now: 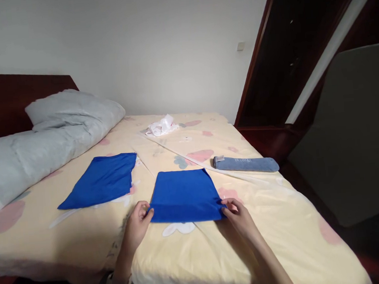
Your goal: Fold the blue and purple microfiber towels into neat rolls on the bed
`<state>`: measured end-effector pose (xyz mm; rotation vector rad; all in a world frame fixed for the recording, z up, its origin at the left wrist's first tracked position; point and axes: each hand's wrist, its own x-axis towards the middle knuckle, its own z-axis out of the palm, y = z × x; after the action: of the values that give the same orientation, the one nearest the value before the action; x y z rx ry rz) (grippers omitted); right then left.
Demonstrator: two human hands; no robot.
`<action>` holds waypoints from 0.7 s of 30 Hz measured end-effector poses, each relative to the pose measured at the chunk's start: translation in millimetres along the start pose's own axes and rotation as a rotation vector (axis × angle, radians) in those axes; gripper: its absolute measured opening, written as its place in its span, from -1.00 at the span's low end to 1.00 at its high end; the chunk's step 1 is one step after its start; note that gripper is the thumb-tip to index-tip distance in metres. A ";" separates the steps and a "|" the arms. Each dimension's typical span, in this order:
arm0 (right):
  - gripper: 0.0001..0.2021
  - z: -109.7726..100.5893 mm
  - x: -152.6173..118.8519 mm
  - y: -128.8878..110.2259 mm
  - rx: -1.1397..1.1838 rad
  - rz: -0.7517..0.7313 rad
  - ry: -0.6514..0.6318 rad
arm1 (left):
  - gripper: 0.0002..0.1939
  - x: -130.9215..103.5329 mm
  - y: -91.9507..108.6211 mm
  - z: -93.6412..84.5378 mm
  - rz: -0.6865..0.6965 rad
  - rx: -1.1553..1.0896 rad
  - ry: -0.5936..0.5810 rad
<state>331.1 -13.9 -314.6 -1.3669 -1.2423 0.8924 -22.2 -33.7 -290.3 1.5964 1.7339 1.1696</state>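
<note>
Between the hands, I see the blue cloth (182, 188) lying away from me, its near edge running crosswise; left hand (137, 225) and right hand (240, 218), equally near, each pinch one side, thumb to fingers.

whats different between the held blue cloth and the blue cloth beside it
The held blue cloth is pinched at both sides; the loose blue cloth lies untouched. The held blue cloth looks nearly rectangular; the loose blue cloth is skewed, with a pointed near corner. Both are plain blue and lie over the patterned bedsheet.
</note>
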 end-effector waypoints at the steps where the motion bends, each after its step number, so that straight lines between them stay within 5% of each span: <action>1: -0.74 -5.7 -5.7 1.4 -0.068 0.001 -0.037 | -0.76 -4.9 -0.1 -6.7 0.021 0.071 -0.070; 4: -0.75 -23.2 -18.8 1.2 -0.302 -0.026 -0.108 | -0.78 -16.1 -2.5 -26.5 0.031 0.260 -0.254; 8: -0.73 -42.4 -25.8 -18.1 -0.503 -0.244 -0.170 | -0.80 -18.6 -6.3 -44.3 0.228 0.297 -0.226; 13: -0.48 -45.3 -25.0 -26.7 -0.620 -0.367 -0.492 | -0.52 -16.7 -9.9 -41.8 0.403 0.346 -0.334; 17: -0.56 -38.1 -20.6 -14.6 -0.569 -0.352 -0.448 | -0.45 -14.2 -15.1 -32.9 0.354 0.303 -0.322; 21: -0.63 -30.1 -14.7 -13.3 -0.377 -0.226 -0.363 | -0.65 -8.3 -16.5 -30.3 0.260 0.187 -0.265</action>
<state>354.6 -35.4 -297.8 -1.3497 -1.8799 0.7932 -54.5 -48.3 -290.6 2.0370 1.5333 0.8764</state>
